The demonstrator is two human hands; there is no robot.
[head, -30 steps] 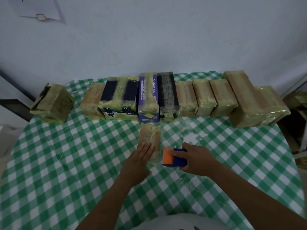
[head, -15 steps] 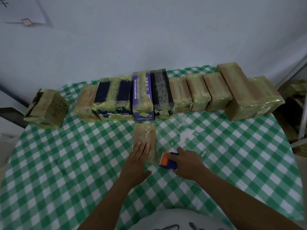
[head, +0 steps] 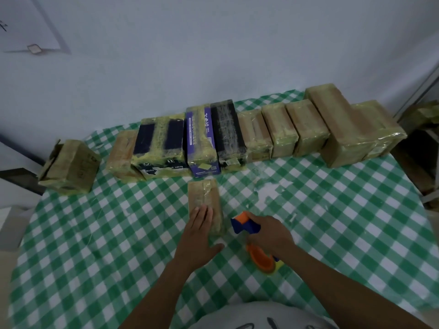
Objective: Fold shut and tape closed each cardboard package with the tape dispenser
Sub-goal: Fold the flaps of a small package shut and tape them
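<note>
I'm mid-taping: my left hand [head: 197, 236] presses straight-fingered on the small package [head: 204, 195] on the bench [head: 95, 233], my right hand [head: 270, 233] grips the tape dispenser [head: 244, 225] just beside it, which next, I judge, needs seating on the seam.

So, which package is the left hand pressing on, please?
The brown package lying alone in front of the purple box; the left hand lies flat on its near end. The rest stand behind, untouched.

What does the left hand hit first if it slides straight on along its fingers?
Likely the purple box in the back row: the left hand lies flat on the small cardboard package, fingers pointing at it. Depth is uncertain.
</note>
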